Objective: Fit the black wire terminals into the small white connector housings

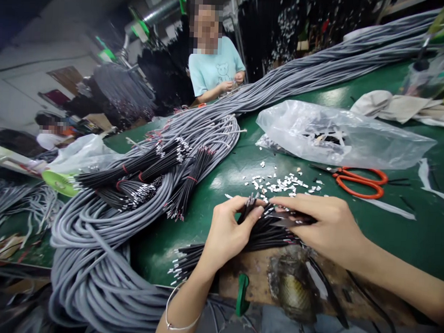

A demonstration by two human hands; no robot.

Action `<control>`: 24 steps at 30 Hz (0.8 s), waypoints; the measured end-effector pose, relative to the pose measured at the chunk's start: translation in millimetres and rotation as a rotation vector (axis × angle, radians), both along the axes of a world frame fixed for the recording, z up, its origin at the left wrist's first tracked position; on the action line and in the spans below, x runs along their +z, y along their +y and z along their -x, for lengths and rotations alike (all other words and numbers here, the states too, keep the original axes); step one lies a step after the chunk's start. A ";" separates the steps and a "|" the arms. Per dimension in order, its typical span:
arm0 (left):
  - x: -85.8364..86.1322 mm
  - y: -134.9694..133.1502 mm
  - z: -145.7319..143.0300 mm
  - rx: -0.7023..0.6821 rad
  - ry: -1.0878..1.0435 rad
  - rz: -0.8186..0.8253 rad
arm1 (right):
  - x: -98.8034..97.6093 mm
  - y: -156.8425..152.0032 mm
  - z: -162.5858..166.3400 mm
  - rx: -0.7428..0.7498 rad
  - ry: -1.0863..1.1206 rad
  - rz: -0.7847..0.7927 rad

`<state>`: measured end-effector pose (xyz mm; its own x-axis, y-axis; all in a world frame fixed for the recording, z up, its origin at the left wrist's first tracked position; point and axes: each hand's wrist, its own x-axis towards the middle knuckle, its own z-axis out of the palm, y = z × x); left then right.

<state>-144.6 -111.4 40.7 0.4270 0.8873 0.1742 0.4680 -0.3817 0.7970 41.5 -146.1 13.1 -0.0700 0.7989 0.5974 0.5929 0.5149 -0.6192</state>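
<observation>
My left hand (231, 232) is closed around a few short black cables (248, 208), their ends sticking up between thumb and forefinger. Close beside it, my right hand (323, 228) is closed on a small dark metal tool with a narrow tip (283, 220); its exact kind is partly hidden by the fingers. The right forefinger reaches the cable ends at the left thumb. Under both hands lies a bundle of black cables (193, 258) with pale tips, along the bench edge. Small white pieces (287, 184) are scattered just beyond the fingers.
Orange-handled scissors (363, 181) and a clear plastic bag (339, 136) lie on the green table (221, 174). Grey cables (105, 269) coil at left and stretch across the back, with tied black bundles (188, 185) on top. A person (216, 69) works opposite.
</observation>
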 end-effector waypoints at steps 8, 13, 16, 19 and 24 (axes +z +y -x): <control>-3.2 -4.0 -0.3 0.101 -0.025 0.126 | 3.6 -1.7 5.4 -0.047 -0.076 0.106; -5.3 -7.0 -4.0 0.154 -0.045 0.110 | 4.1 -2.1 6.1 0.025 -0.009 0.129; -7.0 -7.6 -4.6 0.185 -0.037 0.065 | 3.0 -2.7 5.4 0.036 0.003 0.168; -7.0 -7.8 -4.2 0.207 -0.043 0.038 | 2.5 -3.5 5.2 0.053 -0.012 0.214; -3.3 -7.1 -3.7 0.176 -0.087 0.085 | 5.4 -1.7 6.6 0.051 0.023 0.233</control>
<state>-140.9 -118.5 37.4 0.2512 0.9598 0.1253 0.4499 -0.2304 0.8629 35.0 -147.8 18.6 -0.1025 0.9110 0.3994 0.5542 0.3857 -0.7376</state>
